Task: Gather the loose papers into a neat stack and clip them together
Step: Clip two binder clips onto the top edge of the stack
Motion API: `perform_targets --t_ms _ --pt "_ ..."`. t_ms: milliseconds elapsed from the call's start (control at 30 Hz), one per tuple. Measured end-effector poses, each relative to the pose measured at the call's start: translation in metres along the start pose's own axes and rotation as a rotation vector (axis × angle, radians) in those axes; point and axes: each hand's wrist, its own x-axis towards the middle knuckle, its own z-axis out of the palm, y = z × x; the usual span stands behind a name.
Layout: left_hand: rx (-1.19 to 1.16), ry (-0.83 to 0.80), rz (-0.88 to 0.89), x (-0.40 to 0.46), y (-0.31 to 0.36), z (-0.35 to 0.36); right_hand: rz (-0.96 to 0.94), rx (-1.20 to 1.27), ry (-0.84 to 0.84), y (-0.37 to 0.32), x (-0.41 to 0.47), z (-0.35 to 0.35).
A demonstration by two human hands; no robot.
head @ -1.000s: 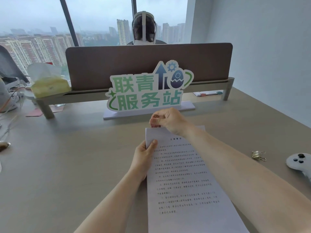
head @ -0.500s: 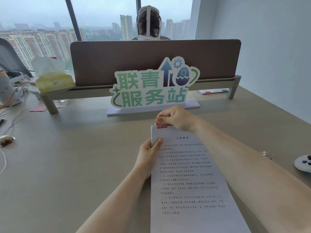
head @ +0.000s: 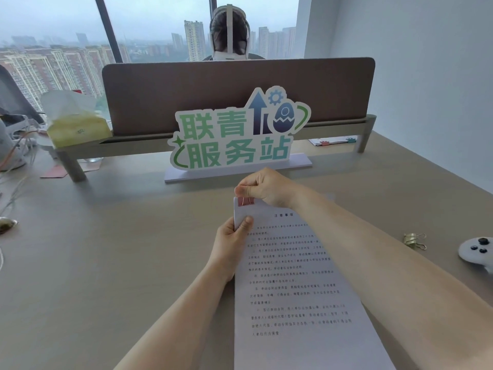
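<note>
On the beige desk (head: pixel 112 263) before the green sign (head: pixel 237 134), the paper stack (head: pixel 293 276) is being pinched by the left hand (head: pixel 232 247) while the pink binder clip (head: pixel 246 201), its levers squeezed by the right hand (head: pixel 262 186), is being seated on the top-left corner, best pushed fully home before being released.

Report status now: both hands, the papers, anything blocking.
Left hand grips white printed paper stack at left edge. Right hand pinches pink metal binder clip on top-left corner. Nothing blocking.

The left hand (head: pixel 231 241) grips the paper stack (head: pixel 296 284) at its left edge. The right hand (head: pixel 262 186) pinches a pink binder clip (head: pixel 245 201) on the top corner.
</note>
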Motion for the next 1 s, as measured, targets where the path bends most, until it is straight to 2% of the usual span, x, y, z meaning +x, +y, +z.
perform_targets --t_ms 167,433,733,1000 --pt "-0.012 -0.013 -0.009 0.0 0.0 -0.001 0.016 -0.018 0.001 0.003 0.0 -0.001" --pt "-0.014 -0.004 -0.012 0.0 0.0 -0.001 -0.012 0.012 0.125 0.005 -0.003 -0.009" --pt "0.0 0.0 -0.008 0.0 0.0 -0.001 0.063 -0.074 0.028 -0.002 -0.008 -0.005" --pt "0.004 -0.02 -0.006 -0.001 0.0 0.0 0.137 -0.256 -0.045 -0.001 -0.012 -0.008"
